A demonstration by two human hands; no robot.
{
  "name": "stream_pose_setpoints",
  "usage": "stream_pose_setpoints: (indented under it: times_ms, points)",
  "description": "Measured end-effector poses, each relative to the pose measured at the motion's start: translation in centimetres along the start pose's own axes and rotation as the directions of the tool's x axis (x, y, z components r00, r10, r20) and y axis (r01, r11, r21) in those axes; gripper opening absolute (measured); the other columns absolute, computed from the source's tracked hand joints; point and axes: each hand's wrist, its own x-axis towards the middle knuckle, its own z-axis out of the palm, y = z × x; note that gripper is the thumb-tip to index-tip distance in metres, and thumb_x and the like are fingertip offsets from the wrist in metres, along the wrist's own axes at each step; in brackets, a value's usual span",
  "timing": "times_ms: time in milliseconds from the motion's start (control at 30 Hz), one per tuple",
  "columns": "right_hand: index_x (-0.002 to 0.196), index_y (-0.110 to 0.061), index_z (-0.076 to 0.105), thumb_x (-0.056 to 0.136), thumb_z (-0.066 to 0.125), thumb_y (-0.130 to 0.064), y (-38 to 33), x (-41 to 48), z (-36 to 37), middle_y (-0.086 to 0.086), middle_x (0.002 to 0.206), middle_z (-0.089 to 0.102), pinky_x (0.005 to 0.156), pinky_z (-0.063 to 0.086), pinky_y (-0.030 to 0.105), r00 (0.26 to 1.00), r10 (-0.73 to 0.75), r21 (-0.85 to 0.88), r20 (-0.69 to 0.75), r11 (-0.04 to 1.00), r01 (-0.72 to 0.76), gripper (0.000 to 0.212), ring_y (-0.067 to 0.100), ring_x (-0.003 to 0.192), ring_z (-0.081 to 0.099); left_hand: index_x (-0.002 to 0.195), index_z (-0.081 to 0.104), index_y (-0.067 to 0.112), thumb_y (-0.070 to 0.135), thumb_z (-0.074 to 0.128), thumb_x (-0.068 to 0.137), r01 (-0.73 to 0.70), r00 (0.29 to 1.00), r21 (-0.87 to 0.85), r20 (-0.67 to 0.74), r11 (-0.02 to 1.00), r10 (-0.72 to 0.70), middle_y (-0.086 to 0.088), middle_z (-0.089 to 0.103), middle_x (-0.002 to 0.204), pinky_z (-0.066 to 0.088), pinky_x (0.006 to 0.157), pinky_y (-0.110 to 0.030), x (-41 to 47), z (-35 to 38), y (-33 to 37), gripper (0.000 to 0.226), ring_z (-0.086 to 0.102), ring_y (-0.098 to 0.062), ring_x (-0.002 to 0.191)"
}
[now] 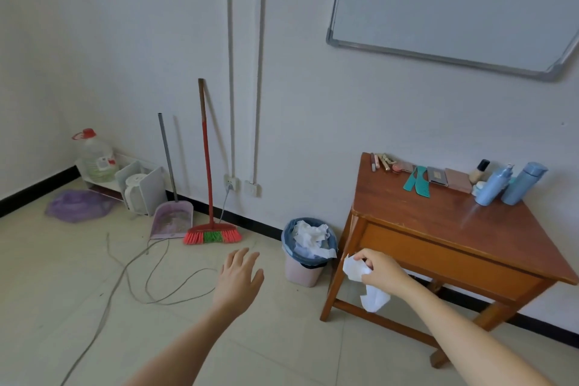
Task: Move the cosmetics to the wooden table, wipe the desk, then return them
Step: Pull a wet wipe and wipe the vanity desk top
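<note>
The wooden table (pixel 438 229) stands against the wall at right. Along its back edge lie the cosmetics: lip pencils (pixel 380 161), a teal comb (pixel 417 182), palettes (pixel 448 178), a foundation bottle (pixel 479 171) and two blue bottles (pixel 509 184). My right hand (pixel 380 271) grips a crumpled white tissue (pixel 365 283) in front of the table's left leg, just right of the bin. My left hand (pixel 239 277) is stretched out over the floor with its fingers straight, holding nothing.
A pink waste bin (pixel 305 252) lined with a blue bag, full of white tissues, stands left of the table. A broom (pixel 208 166) and dustpan (pixel 171 216) lean on the wall. Cables (pixel 141 276) trail across the tiled floor. A whiteboard (pixel 454 3) hangs above.
</note>
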Motion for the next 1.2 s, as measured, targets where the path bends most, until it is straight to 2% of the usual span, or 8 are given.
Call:
stream_pose_setpoints:
  times_ms: [233,433,567,667,900,1000,1133,1200]
  points:
    - [0.123,-0.014,0.049,0.085,0.051,-0.009,-0.2,12.5,-2.7,-0.019,0.073,0.033,0.053,0.028,0.012,0.997,-0.082,0.119,0.015,0.99,0.079,0.039,0.0,0.07,0.039,0.139,0.032,0.02,0.032,0.037,0.095,0.036,0.999,0.01,-0.025,0.999,-0.036,0.0,0.026,0.149,0.017,0.113,-0.033,12.6,0.9,3.7,0.046,0.015,-0.019,0.138]
    - [0.116,-0.014,0.051,0.086,0.05,-0.015,-0.7,21.5,-2.0,-0.014,0.068,0.033,0.05,0.025,0.016,0.997,-0.054,0.121,0.047,0.991,0.047,0.03,0.005,0.063,0.037,0.139,0.033,0.019,0.031,0.038,0.095,0.122,0.992,-0.042,0.013,0.992,-0.122,-0.001,0.026,0.149,0.015,0.114,-0.034,19.2,3.0,3.4,0.046,0.015,-0.019,0.139]
    - [0.104,-0.017,0.049,0.084,0.049,-0.012,-0.7,27.1,-2.1,-0.013,0.069,0.036,0.053,0.028,0.017,0.998,-0.015,0.097,0.057,0.995,0.01,0.021,0.014,0.073,0.043,0.139,0.034,0.016,0.029,0.038,0.095,0.185,0.983,-0.071,0.025,0.98,-0.184,-0.003,0.028,0.148,0.016,0.114,-0.034,24.9,3.7,1.7,0.045,0.016,-0.02,0.138]
    - [0.094,-0.023,0.041,0.083,0.05,-0.012,-0.3,31.9,-2.2,-0.016,0.07,0.035,0.057,0.032,0.024,0.999,0.02,0.092,0.03,0.995,-0.023,0.018,0.014,0.078,0.045,0.139,0.035,0.017,0.028,0.039,0.095,0.18,0.984,-0.081,0.028,0.98,-0.179,-0.002,0.031,0.147,0.018,0.113,-0.035,30.1,4.0,0.9,0.046,0.019,-0.021,0.137]
    - [0.093,-0.021,0.038,0.084,0.048,-0.012,0.4,41.7,-3.5,-0.01,0.074,0.04,0.053,0.029,0.019,0.992,0.118,0.083,0.049,0.989,-0.121,0.016,0.016,0.079,0.047,0.14,0.03,0.018,0.031,0.036,0.096,0.11,0.986,-0.075,0.131,0.991,-0.099,-0.001,0.027,0.149,0.02,0.113,-0.036,42.4,3.7,0.2,0.047,0.016,-0.019,0.139]
    - [0.101,-0.02,0.042,0.085,0.047,-0.013,0.9,45.1,-3.8,-0.007,0.08,0.045,0.053,0.03,0.018,0.987,0.151,0.096,0.061,0.983,-0.156,0.018,0.015,0.081,0.048,0.14,0.031,0.017,0.03,0.037,0.096,0.085,0.986,-0.065,0.15,0.994,-0.075,-0.002,0.027,0.149,0.021,0.113,-0.035,46.5,3.7,0.0,0.046,0.016,-0.019,0.139]
    - [0.125,-0.014,0.04,0.088,0.048,-0.017,2.5,48.3,-2.7,0.006,0.114,0.052,0.057,0.033,0.014,0.976,0.178,0.087,0.129,0.978,-0.189,0.039,0.015,0.087,0.048,0.14,0.031,0.017,0.029,0.037,0.096,0.124,0.974,-0.059,0.197,0.991,-0.11,-0.003,0.027,0.149,0.02,0.112,-0.035,49.3,5.0,-0.3,0.046,0.017,-0.02,0.139]
    - [0.129,-0.012,0.039,0.089,0.049,-0.02,3.3,49.6,-2.2,0.009,0.121,0.051,0.071,0.041,0.019,0.967,0.186,0.098,0.175,0.974,-0.205,0.042,0.018,0.098,0.052,0.141,0.03,0.017,0.027,0.037,0.095,0.165,0.963,-0.052,0.222,0.985,-0.15,-0.002,0.026,0.15,0.02,0.112,-0.035,49.9,5.9,-0.6,0.047,0.018,-0.021,0.138]
